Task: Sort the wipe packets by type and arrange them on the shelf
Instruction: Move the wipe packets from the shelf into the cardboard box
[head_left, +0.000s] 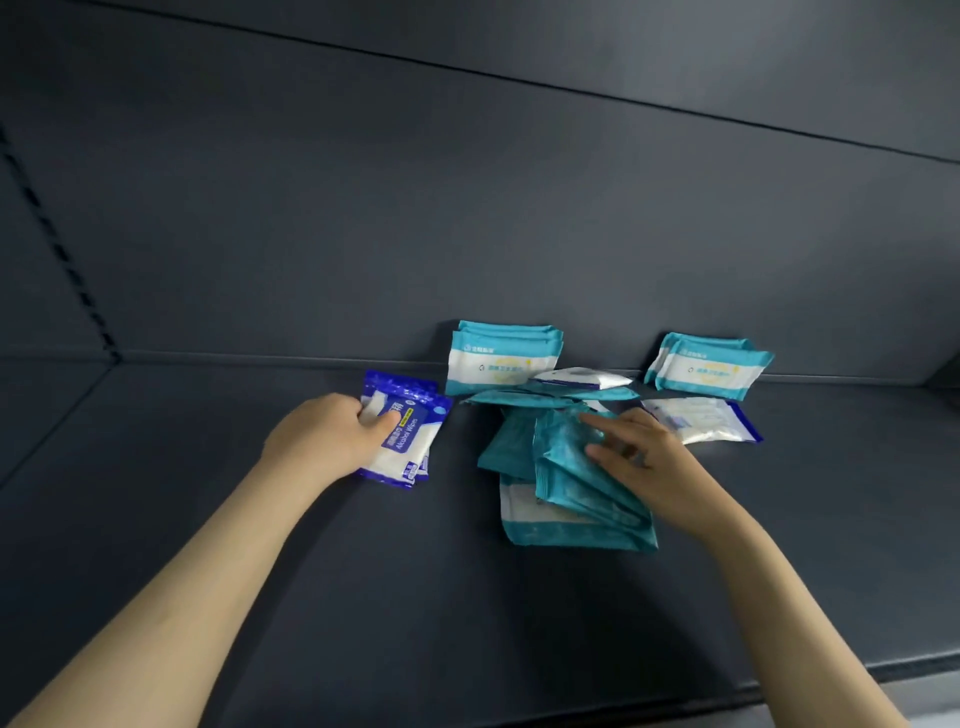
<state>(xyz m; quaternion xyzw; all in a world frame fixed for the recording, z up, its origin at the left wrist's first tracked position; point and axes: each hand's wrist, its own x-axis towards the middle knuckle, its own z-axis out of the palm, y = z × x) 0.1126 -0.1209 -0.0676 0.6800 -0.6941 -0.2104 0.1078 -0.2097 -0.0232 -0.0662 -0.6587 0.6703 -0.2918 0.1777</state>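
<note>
My left hand (322, 439) grips a small stack of dark blue alcohol wipe packets (408, 439) at the shelf's middle left. My right hand (641, 457) rests with spread fingers on a loose pile of teal wipe packets (561, 478) lying flat in the middle. Two groups of teal-and-white packets lean upright against the back wall, one group (501, 361) behind the pile and another (709, 366) further right. One blue-edged packet (701, 418) lies flat right of my right hand, and a white-topped packet (582, 378) lies behind the pile.
The dark grey shelf (260, 597) has a back wall and a left side panel with a slotted upright (57, 244). Its front edge (909, 670) shows at the lower right.
</note>
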